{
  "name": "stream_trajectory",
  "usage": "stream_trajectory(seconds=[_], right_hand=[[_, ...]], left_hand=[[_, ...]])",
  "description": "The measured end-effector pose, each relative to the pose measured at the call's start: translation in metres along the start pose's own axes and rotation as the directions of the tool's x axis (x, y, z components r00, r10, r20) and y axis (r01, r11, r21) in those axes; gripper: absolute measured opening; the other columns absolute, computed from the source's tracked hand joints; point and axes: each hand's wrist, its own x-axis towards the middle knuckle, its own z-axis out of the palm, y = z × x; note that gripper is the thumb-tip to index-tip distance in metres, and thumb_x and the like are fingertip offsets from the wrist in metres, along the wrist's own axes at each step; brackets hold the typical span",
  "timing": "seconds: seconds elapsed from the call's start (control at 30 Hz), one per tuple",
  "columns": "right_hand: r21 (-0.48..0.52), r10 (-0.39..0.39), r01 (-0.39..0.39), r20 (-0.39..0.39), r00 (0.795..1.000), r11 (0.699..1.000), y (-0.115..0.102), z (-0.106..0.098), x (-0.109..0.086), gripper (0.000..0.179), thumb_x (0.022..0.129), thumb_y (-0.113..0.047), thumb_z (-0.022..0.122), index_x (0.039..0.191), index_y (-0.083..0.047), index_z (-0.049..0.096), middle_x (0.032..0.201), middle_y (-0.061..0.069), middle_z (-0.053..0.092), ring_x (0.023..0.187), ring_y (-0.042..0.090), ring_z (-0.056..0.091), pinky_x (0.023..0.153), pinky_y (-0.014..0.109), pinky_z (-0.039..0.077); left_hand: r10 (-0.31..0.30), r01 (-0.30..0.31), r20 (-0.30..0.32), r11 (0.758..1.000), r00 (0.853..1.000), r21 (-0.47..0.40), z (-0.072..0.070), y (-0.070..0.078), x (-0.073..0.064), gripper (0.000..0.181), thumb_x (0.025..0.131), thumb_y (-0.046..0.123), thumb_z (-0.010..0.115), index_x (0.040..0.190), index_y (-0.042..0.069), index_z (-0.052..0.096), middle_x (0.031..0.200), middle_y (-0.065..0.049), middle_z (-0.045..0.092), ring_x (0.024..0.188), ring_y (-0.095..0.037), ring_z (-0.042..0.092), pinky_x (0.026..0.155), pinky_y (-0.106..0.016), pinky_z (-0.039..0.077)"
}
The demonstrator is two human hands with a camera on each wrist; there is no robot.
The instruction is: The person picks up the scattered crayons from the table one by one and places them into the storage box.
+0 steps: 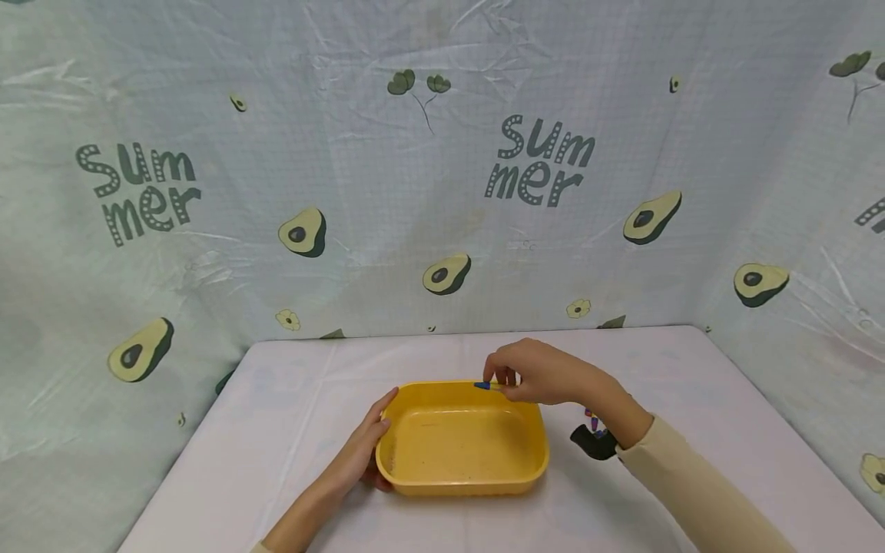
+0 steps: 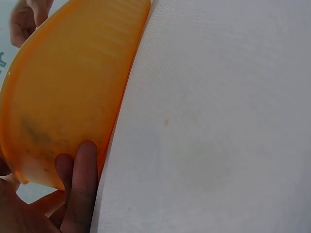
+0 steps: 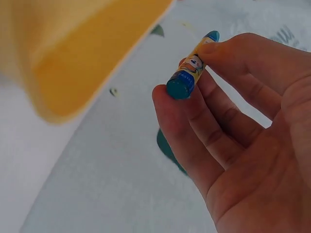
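Note:
A yellow plastic basin (image 1: 462,488) stands on the table in the head view, its bare floor showing. My left hand (image 1: 361,449) grips its left side, with the thumb at the rim and the fingers against the outer wall, as the left wrist view shows. Above the far right rim, my right hand (image 1: 542,372) pinches a blue oil pastel (image 1: 482,385) between thumb and fingers. In the right wrist view the pastel (image 3: 187,75) has a yellow and blue printed wrapper and a teal end.
Right of the basin lies a black curved object (image 1: 593,443), partly hidden by my right forearm. Small multicoloured pieces (image 1: 591,418) lie just behind it. A pale cloth covers the table (image 1: 276,399), and a printed curtain (image 1: 373,169) hangs behind its far edge.

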Motion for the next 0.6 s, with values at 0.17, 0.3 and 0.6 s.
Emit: stream_trajectory(seconds=[0.17,0.3,0.6], right_hand=[[-0.033,-0.033,0.036,0.107,0.994,0.999,-0.006,0.013,0.034,0.022,0.088,-0.016,0.064,0.108,-0.025,0.067,0.086,-0.014,0.062,0.077,0.006,0.056,0.068,0.017,0.052],[-0.022,-0.042,0.046,0.16,0.986,0.999,-0.008,0.023,0.051,0.023,0.089,-0.016,0.065,0.11,-0.026,0.067,0.085,-0.013,0.062,0.076,0.006,0.056,0.069,0.017,0.051],[-0.114,0.006,0.02,0.22,0.975,0.993,-0.025,0.051,0.071,0.02,0.088,-0.016,0.069,0.107,-0.023,0.071,0.083,-0.009,0.063,0.072,0.007,0.053,0.066,0.016,0.05]], left_hand=[[0.0,0.0,-0.013,1.0,1.0,0.0,0.0,-0.001,0.0,0.045,0.105,0.041,0.029,0.148,0.048,0.02,0.155,-0.02,0.02,0.059,-0.022,0.058,0.051,-0.041,0.058],[0.008,-0.008,-0.012,1.0,1.0,0.009,0.001,-0.003,0.002,0.045,0.105,0.039,0.028,0.149,0.047,0.019,0.156,-0.02,0.018,0.059,-0.022,0.059,0.051,-0.041,0.058],[0.01,-0.01,0.003,1.0,1.0,-0.007,-0.001,-0.003,0.0,0.045,0.105,0.04,0.027,0.149,0.046,0.018,0.154,-0.022,0.019,0.055,-0.021,0.057,0.051,-0.041,0.058]])
